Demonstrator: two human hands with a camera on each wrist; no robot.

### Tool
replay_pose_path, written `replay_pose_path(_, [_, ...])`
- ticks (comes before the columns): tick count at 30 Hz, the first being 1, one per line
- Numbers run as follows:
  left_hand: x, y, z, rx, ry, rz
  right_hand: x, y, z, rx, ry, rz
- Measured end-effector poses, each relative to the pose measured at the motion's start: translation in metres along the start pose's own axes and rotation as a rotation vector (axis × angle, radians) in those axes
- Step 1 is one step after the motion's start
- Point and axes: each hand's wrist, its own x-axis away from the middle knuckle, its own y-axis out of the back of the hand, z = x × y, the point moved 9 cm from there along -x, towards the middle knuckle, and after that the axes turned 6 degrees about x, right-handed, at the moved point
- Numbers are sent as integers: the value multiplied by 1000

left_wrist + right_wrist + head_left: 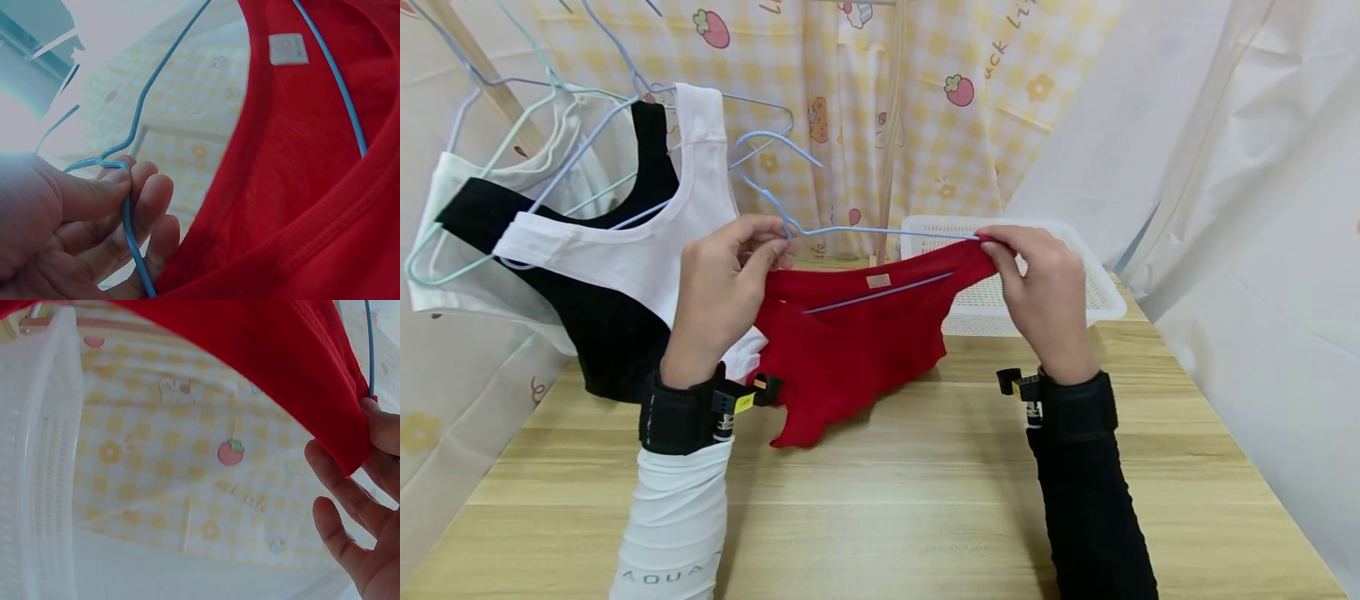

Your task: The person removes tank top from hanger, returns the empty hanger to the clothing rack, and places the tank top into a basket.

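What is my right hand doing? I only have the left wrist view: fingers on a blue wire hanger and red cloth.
Observer: Your right hand pinches the red garment at its shoulder, over the far end of the blue hanger.
Operator: Is the garment fully off the table?
Observer: No, its lower edge rests on the wooden table.
Operator: Anything behind it?
Observer: A white perforated basket sits on the table just past your right hand.
Operator: And to my left?
Observer: A white top and a black top already hang on hangers beside your left hand.
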Motion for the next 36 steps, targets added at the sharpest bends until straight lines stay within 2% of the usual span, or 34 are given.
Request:
replay_pose_path(4, [-1, 5, 4, 34, 22, 9, -1, 5, -11, -7, -47, 0])
replay_pose_path(12, [-2, 4, 8, 69, 29, 62, -1, 12, -21, -51, -119, -8])
replay_pose_path(15, [-1, 8, 12, 96, 57, 63, 0, 14, -25, -53, -143, -10])
replay_pose_path(17, [-1, 12, 15, 165, 77, 49, 0, 16, -28, -49, -155, -16])
replay_pose_path(19, [-1, 16, 17, 286, 88, 27, 0, 18, -30, -45, -166, -22])
replay_pose_path(22, [-2, 17, 16, 476, 67, -1, 1, 18, -29, -44, -159, -24])
replay_pose_path(24, [-2, 16, 15, 565, 43, -11, 0, 15, -26, -48, -149, -13])
replay_pose_path(30, [-2, 7, 7, 712, -15, -30, 1, -9, -9, -58, -85, 87])
replay_pose_path(36, [0, 7, 2, 738, -38, -61, 8, -57, 12, -57, -2, 300])
